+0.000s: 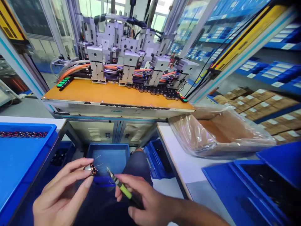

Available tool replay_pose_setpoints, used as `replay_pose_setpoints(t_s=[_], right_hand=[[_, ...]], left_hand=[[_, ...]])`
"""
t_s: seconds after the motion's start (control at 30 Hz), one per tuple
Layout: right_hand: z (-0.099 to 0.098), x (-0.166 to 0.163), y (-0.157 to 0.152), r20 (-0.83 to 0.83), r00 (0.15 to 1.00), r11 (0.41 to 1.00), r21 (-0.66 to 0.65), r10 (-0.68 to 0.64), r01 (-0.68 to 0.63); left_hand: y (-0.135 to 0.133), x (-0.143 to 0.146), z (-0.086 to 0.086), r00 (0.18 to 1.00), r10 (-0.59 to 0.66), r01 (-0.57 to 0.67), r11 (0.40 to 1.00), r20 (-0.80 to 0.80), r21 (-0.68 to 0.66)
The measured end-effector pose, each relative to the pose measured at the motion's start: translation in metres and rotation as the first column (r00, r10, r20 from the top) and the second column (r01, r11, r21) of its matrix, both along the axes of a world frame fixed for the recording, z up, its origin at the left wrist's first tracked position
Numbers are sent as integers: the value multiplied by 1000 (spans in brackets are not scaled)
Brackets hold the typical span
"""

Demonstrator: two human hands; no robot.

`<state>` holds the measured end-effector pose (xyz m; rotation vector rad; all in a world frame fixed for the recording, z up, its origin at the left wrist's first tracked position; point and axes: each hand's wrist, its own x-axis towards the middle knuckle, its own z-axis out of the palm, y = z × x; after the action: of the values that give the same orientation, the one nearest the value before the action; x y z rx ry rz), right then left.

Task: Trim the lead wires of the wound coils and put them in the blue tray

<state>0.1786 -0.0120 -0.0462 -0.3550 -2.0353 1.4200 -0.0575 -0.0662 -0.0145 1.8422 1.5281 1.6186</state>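
Note:
Between the thumb and fingertips of my left hand [64,191] is a small round motor part [91,169], silvery on its side with copper and black at its end. Two thin wire leads stick out from it to the right. My right hand [145,196] grips a pair of pliers [123,188] with green and black handles. The metal jaws point up and left, a short way right of the motor part and apart from it. A blue bin [109,147] lies below and beyond both hands.
Ahead stands a machine [124,59] on an orange bench [94,92], with a row of dark round parts [156,90]. A plastic-lined carton [221,131] sits at right above blue trays [225,182]. At left, another blue tray [23,163] holds a row of small parts.

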Motion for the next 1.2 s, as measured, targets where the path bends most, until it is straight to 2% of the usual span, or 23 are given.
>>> replay_pose_setpoints(t_s=[0.1,0.23,0.4,0.47,0.63,1.07,1.2], right_hand=[[2,0,-3,51,998,997,74,-23,19],[9,2,-1,109,994,996,86,-15,6],[10,-2,-1,75,997,995,100,-25,17],[10,-4,-1,36,999,997,71,-19,16],[12,-8,0,22,999,994,-109,23,-21],[18,-9,-3,20,1000,987,-162,-7,10],[19,-9,-5,97,994,984,-168,-49,65]], left_hand=[[1,5,1,1000,-27,27,1000,5,-13],[0,7,0,999,-43,43,999,4,-15],[-4,5,-1,999,-48,48,998,13,-38],[-4,5,-1,999,-52,53,998,8,-43],[-2,5,2,997,-80,79,996,-20,-43],[-2,5,5,996,-80,78,996,-38,-36],[-2,6,2,996,-89,89,995,-9,-47]])
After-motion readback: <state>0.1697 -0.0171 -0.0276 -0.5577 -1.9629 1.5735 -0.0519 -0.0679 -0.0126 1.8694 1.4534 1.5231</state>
